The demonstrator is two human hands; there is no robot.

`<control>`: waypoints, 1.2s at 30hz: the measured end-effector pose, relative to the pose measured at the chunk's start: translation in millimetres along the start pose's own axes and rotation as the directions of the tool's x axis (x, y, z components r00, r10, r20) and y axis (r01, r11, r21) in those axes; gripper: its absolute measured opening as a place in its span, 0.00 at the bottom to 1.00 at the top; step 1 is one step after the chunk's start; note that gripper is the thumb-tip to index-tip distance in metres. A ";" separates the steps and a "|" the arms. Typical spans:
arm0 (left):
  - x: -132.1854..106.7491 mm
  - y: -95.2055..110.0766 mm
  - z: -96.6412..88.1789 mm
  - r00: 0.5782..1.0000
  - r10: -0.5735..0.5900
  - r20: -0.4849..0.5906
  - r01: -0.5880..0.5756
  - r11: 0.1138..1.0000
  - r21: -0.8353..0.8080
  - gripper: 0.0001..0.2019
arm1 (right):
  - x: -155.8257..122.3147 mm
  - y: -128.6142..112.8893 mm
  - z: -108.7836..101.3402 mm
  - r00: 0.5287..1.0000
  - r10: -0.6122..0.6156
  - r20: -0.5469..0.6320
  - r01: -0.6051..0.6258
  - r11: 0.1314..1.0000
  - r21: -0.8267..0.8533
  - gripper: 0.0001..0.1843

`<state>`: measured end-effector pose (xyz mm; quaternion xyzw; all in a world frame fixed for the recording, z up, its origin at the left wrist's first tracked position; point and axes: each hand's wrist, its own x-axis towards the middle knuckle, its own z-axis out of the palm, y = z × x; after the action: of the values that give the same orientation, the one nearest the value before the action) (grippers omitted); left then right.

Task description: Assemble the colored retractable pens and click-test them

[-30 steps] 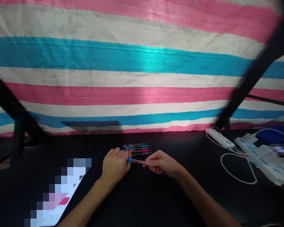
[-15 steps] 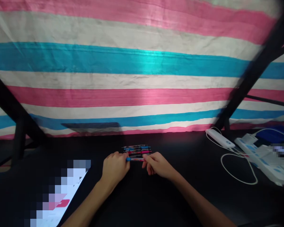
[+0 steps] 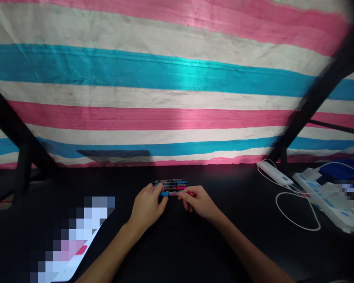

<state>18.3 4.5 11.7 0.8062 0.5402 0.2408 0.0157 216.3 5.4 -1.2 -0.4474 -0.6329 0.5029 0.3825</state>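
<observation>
Several pens lie side by side in a row on the black tabletop, among them a pink pen (image 3: pixel 181 188) and, near the back, a blue-ended pen (image 3: pixel 181 182). At the near side of the row is a pen with a blue end and a red-and-white barrel (image 3: pixel 173 193). My right hand (image 3: pixel 197 199) pinches this pen toward its right end. My left hand (image 3: pixel 148 204) rests at the left ends of the row, thumb and forefinger apart on either side of the pen's blue end. Its other fingertips partly cover the pens behind.
To the left lies a lit screen (image 3: pixel 76 251), partly pixelated. A white power strip (image 3: pixel 327 202) with plugs and a white device (image 3: pixel 273 173) with a looped cable sit at the right. Dark slanted posts (image 3: pixel 309 98) flank a striped sheet (image 3: pixel 177 118) behind the table.
My left thumb and forefinger have spread from the pen's blue end. The pen in my right hand has shifted slightly toward the row, and the view has moved a little.
</observation>
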 end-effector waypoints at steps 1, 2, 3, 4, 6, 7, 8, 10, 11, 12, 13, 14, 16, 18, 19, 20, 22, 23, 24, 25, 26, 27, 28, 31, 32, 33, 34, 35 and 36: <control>1.0 -2.1 1.1 1.000 0.013 -0.016 -0.015 0.990 -0.141 0.08 | 1.0 0.7 -3.3 1.000 0.001 -0.023 -0.001 1.000 0.000 0.19; 2.1 -4.2 1.9 1.000 0.017 -0.025 -0.023 0.957 -0.288 0.09 | 1.7 1.0 -7.1 0.999 0.006 -0.041 -0.005 1.000 0.004 0.18; 3.3 -6.4 2.5 1.000 0.013 -0.024 -0.022 0.905 -0.425 0.10 | 2.2 0.9 -11.0 0.999 0.009 -0.054 -0.009 1.000 0.012 0.18; 4.6 -8.4 2.8 1.000 0.005 -0.012 -0.011 0.840 -0.542 0.10 | 2.4 0.3 -14.8 0.998 0.012 -0.064 -0.011 1.000 0.024 0.18; 6.8 -11.9 2.9 0.999 -0.022 0.035 0.040 0.709 -0.704 0.10 | 2.3 -1.7 -20.8 0.997 0.014 -0.072 -0.010 0.999 0.049 0.16; 7.6 -13.3 2.8 0.997 -0.037 0.063 0.072 0.652 -0.754 0.09 | 2.2 -2.9 -22.7 0.997 0.004 -0.081 0.000 0.998 0.058 0.15; 8.4 -14.5 2.9 0.994 -0.055 0.090 0.105 0.605 -0.789 0.09 | 2.1 -3.9 -23.8 0.995 -0.013 -0.096 0.020 0.998 0.065 0.15; 9.4 -16.3 3.4 0.987 -0.098 0.126 0.159 0.538 -0.828 0.10 | 2.4 -5.2 -24.0 0.989 -0.057 -0.134 0.068 0.995 0.078 0.17; 9.8 -17.1 3.8 0.984 -0.122 0.131 0.176 0.512 -0.841 0.10 | 2.8 -5.3 -23.4 0.987 -0.068 -0.148 0.082 0.993 0.086 0.19; 10.1 -17.7 4.4 0.981 -0.145 0.129 0.184 0.491 -0.852 0.10 | 3.3 -5.1 -22.7 0.987 -0.064 -0.150 0.078 0.993 0.094 0.19; 10.4 -18.4 4.9 0.979 -0.164 0.121 0.185 0.472 -0.862 0.10 | 3.8 -4.6 -21.9 0.989 -0.045 -0.143 0.060 0.993 0.101 0.18; 10.7 -18.9 5.5 0.978 -0.177 0.112 0.182 0.455 -0.871 0.10 | 4.3 -4.1 -21.2 0.991 -0.021 -0.134 0.035 0.994 0.106 0.18; 11.2 -19.7 6.3 0.976 -0.191 0.104 0.179 0.431 -0.885 0.10 | 4.7 -3.2 -20.3 0.991 0.006 -0.137 0.010 0.993 0.121 0.19; 11.5 -19.6 6.5 0.975 -0.195 0.107 0.181 0.417 -0.891 0.11 | 4.2 -3.4 -20.0 0.985 -0.023 -0.172 0.052 0.984 0.168 0.15; 11.6 -19.3 6.5 0.974 -0.195 0.111 0.185 0.414 -0.891 0.11 | 3.8 -3.8 -20.0 0.980 -0.041 -0.193 0.081 0.975 0.207 0.17; 11.6 -18.8 6.3 0.974 -0.195 0.115 0.188 0.413 -0.891 0.11 | 3.3 -4.4 -20.1 0.977 -0.044 -0.206 0.095 0.965 0.246 0.22; 11.5 -17.4 5.7 0.974 -0.196 0.118 0.190 0.411 -0.891 0.10 | 2.8 -5.4 -20.3 0.979 -0.008 -0.202 0.068 0.954 0.292 0.22; 11.4 -16.8 5.5 0.973 -0.195 0.121 0.193 0.411 -0.891 0.10 | 2.8 -5.5 -20.4 0.982 0.016 -0.190 0.041 0.955 0.293 0.19; 11.4 -16.3 5.2 0.973 -0.194 0.123 0.194 0.411 -0.891 0.10 | 2.9 -5.5 -20.6 0.983 0.031 -0.179 0.021 0.959 0.283 0.16; 11.3 -16.0 5.0 0.974 -0.192 0.122 0.193 0.411 -0.891 0.10 | 3.0 -5.3 -20.8 0.984 0.027 -0.178 0.023 0.961 0.274 0.14; 11.2 -16.0 4.8 0.974 -0.190 0.121 0.192 0.414 -0.890 0.10 | 3.2 -5.1 -21.2 0.982 0.006 -0.189 0.047 0.960 0.277 0.14; 11.1 -16.1 4.7 0.975 -0.188 0.121 0.191 0.418 -0.888 0.10 | 3.3 -5.0 -21.6 0.978 -0.022 -0.207 0.083 0.952 0.294 0.15; 11.1 -16.5 4.7 0.975 -0.188 0.120 0.191 0.423 -0.886 0.10 | 3.4 -4.9 -22.0 0.974 -0.041 -0.222 0.113 0.941 0.319 0.19; 10.9 -17.8 5.4 0.974 -0.189 0.122 0.194 0.431 -0.881 0.11 | 3.5 -4.5 -23.0 0.980 -0.004 -0.197 0.076 0.930 0.360 0.24; 10.9 -18.1 5.8 0.973 -0.191 0.127 0.199 0.430 -0.881 0.11 | 3.7 -3.9 -23.1 0.984 0.027 -0.174 0.035 0.938 0.345 0.21; 10.8 -18.3 6.2 0.973 -0.191 0.129 0.201 0.429 -0.881 0.11 | 4.1 -3.0 -23.1 0.987 0.051 -0.154 0.001 0.947 0.322 0.17; 10.8 -18.2 6.4 0.973 -0.189 0.132 0.202 0.427 -0.881 0.11 | 4.6 -1.8 -23.1 0.987 0.061 -0.146 -0.014 0.954 0.301 0.16; 10.8 -18.0 6.6 0.973 -0.187 0.132 0.201 0.427 -0.882 0.11 | 5.2 -0.5 -23.0 0.987 0.051 -0.153 -0.005 0.957 0.290 0.15; 10.9 -17.7 6.6 0.974 -0.186 0.130 0.199 0.426 -0.883 0.11 | 5.9 0.6 -23.1 0.985 0.029 -0.168 0.022 0.956 0.291 0.14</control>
<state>8.9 23.0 4.8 0.6124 0.4219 0.4791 0.4663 236.2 17.9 3.1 -0.4284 -0.5159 0.5514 0.4962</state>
